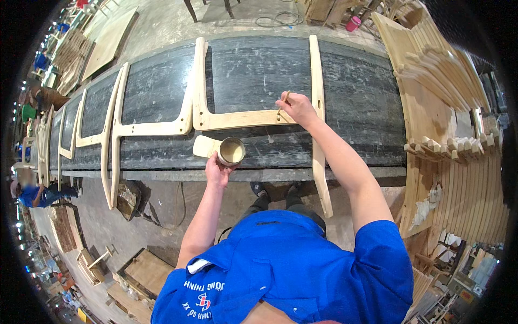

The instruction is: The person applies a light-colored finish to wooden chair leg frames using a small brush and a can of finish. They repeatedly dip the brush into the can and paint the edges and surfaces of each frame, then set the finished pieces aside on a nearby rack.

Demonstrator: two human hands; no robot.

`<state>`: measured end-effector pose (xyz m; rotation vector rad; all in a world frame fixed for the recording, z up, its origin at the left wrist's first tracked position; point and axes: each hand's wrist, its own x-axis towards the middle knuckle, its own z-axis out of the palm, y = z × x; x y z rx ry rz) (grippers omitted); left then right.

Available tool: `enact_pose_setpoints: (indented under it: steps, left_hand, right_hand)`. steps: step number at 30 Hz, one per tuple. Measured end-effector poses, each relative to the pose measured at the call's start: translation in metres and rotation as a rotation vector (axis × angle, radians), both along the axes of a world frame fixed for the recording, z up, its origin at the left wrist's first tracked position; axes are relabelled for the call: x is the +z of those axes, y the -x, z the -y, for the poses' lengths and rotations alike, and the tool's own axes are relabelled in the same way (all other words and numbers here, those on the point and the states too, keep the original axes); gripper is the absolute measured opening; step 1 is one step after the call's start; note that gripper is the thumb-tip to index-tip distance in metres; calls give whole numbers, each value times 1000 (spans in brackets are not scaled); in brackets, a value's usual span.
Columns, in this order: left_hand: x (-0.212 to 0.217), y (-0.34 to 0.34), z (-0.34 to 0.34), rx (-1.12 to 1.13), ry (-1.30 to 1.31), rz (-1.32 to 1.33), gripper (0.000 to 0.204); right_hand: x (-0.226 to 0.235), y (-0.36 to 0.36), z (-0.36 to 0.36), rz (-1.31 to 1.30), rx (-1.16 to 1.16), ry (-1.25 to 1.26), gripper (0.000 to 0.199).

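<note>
My left hand point(218, 173) grips a round cup point(241, 160) of beige, glue-like liquid from its near side, low over the front of the table. A pale, rounded flat piece point(205, 146) juts out left of the cup; whether it is attached cannot be told. My right hand point(299, 110) is closed around a thin tan stick point(286, 95). Its lower end meets the rail of a pale wooden chair frame point(245, 119), near dark holes by the right-hand upright point(317, 70). That frame lies flat, with its right leg reaching past the table's near edge.
More wooden frames point(154, 129) lie leftward along the dark, scuffed table point(367, 97). Stacked curved wooden parts point(442, 73) stand at the right, above rows of slats point(464, 194). Wooden pieces point(148, 272) sit on the floor behind left. A person in blue point(32, 195) is far left.
</note>
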<state>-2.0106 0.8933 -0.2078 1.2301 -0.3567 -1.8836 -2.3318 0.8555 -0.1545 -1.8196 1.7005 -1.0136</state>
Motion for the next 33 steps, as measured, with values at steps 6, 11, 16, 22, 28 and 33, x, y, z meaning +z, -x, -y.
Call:
enact_pose_setpoints:
  steps: [6, 11, 16, 22, 28, 33]
  left_hand:
    - [10, 28, 4, 20, 98, 114, 33]
    - [27, 70, 13, 44, 162, 216, 27]
    - [49, 117, 16, -42, 301, 255, 27]
    - [86, 174, 5, -73, 495, 159, 24]
    - [95, 208, -9, -36, 573, 107, 21]
    - [92, 236, -22, -17, 487, 34, 24]
  right_hand:
    - [13, 23, -4, -165, 323, 71, 7]
    - [41, 36, -28, 151, 279, 34, 7]
    - [56, 38, -58, 560, 161, 12, 13]
    - [58, 69, -84, 637, 40, -4, 16]
    - [51, 98, -97, 884, -130, 3, 18]
    - [33, 130, -107, 1299, -209, -124, 18]
